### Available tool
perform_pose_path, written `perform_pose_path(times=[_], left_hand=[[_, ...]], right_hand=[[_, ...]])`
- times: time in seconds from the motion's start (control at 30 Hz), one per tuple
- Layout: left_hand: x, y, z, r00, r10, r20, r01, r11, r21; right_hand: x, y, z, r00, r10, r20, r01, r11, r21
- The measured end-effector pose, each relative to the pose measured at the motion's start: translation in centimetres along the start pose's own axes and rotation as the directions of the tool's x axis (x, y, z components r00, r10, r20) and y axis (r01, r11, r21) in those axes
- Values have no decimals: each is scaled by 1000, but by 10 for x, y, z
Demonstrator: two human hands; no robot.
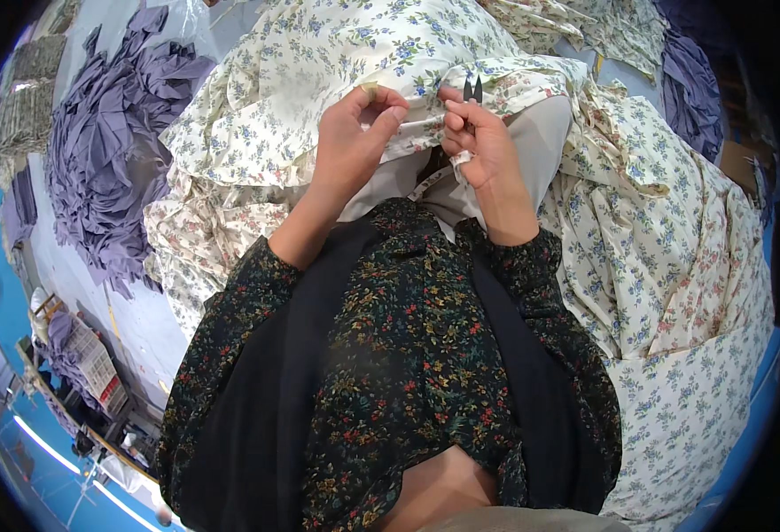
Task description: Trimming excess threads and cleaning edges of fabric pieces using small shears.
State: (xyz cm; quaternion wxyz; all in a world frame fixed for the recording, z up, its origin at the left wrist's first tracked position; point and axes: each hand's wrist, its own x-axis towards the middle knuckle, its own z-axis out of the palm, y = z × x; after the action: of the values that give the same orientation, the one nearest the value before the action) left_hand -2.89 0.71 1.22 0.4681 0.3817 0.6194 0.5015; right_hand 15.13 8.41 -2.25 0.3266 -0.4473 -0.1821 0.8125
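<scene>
Floral white fabric (301,71) with blue and reddish flower sprigs lies heaped over my lap and spreads to both sides. Over it, my left hand (354,137) has its fingers curled and its thumb close to the fingertips; whatever it pinches, if anything, is too small to make out. A yellowish band wraps one of its fingers. My right hand (486,146) is closed around small thread snips (472,89), whose two dark blades point away from me, slightly parted. A strip of white material circles a finger of this hand. The snips' handles are hidden in the palm.
A large pile of purple-grey fabric (111,151) lies at the left on a pale surface (71,257). More purple fabric (693,89) hangs at the far right. Stacked folded cloth (28,102) stands at the far left. A white crate (97,363) holding purple cloth is at the lower left.
</scene>
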Motion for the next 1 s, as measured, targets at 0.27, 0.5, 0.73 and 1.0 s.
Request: perform_pose_path(times=[0.27,0.5,0.73,1.0], left_hand=[[-19,-13,2,998,-55,7,55,998,-41],[-8,-10,2,933,361,2,-322,830,455],[29,-23,20,746,608,272,-627,503,595],[30,-16,10,965,-160,208,173,984,-46]], right_hand=[[14,13,-3,953,104,284,-156,974,167],[-77,-30,-1,919,311,244,-210,907,-365],[-128,-60,-12,882,358,305,-66,736,-674],[-70,-76,-11,836,-506,213,547,738,-395]])
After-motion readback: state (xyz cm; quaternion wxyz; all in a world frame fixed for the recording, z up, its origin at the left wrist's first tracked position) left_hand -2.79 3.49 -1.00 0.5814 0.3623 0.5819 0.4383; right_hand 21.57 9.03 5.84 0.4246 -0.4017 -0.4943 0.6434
